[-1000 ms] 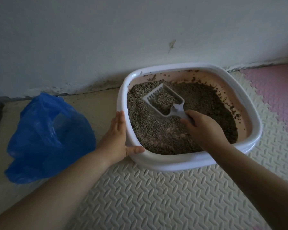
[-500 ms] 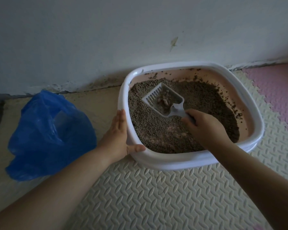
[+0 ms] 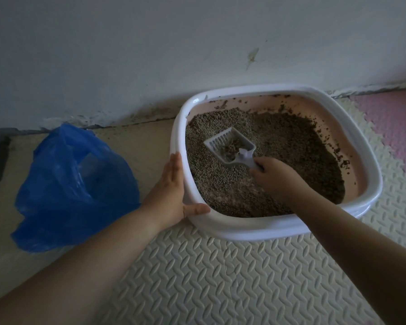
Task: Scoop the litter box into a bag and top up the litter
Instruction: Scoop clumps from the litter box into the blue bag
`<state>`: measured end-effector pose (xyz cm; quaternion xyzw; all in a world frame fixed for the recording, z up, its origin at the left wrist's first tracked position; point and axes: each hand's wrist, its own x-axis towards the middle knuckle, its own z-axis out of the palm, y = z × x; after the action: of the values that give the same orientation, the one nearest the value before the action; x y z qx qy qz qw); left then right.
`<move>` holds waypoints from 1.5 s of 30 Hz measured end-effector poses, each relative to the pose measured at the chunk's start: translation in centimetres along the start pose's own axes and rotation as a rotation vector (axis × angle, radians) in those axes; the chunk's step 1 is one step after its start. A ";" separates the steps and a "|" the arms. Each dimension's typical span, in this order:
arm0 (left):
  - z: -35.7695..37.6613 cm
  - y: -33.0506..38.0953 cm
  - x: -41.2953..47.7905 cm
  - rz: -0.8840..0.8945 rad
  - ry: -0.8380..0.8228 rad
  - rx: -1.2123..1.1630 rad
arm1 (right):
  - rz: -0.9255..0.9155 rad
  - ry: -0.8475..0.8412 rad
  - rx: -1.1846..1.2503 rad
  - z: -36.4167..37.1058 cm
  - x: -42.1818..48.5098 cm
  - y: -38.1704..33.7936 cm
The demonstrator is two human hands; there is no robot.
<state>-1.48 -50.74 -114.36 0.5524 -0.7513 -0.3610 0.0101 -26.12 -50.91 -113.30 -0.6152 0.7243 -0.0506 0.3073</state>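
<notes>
The wall (image 3: pixel 150 55) is pale and it fills the top of the view, with a dirty edge where it meets the floor. On the floor lies a cream foam mat (image 3: pixel 220 277) with a raised pattern, and a pink mat (image 3: pixel 396 127) joins it at the right. The litter box (image 3: pixel 244 231) stands on the cream mat, close to the wall; its rim is white and the inside wall is pink. Grey-brown litter (image 3: pixel 291 141) covers its bottom. A blue plastic bag (image 3: pixel 75 191) lies open on the floor, to the left of the box. The left hand (image 3: pixel 171 191) is flat and open, pressed against the left outer side of the box, with the thumb on the rim. The right hand (image 3: pixel 274 177) is closed around the handle of a white slotted scoop (image 3: pixel 230 144), which is over the litter and holds some clumps.
</notes>
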 end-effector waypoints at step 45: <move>0.3 -0.6 0.2 0.052 0.000 -0.004 | -0.013 0.328 0.149 -1.8 -0.7 3.8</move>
<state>-1.19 -50.80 -114.99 0.5325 -0.7647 -0.3622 0.0207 -30.28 -49.88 -113.26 -0.5789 0.7550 -0.2059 0.2292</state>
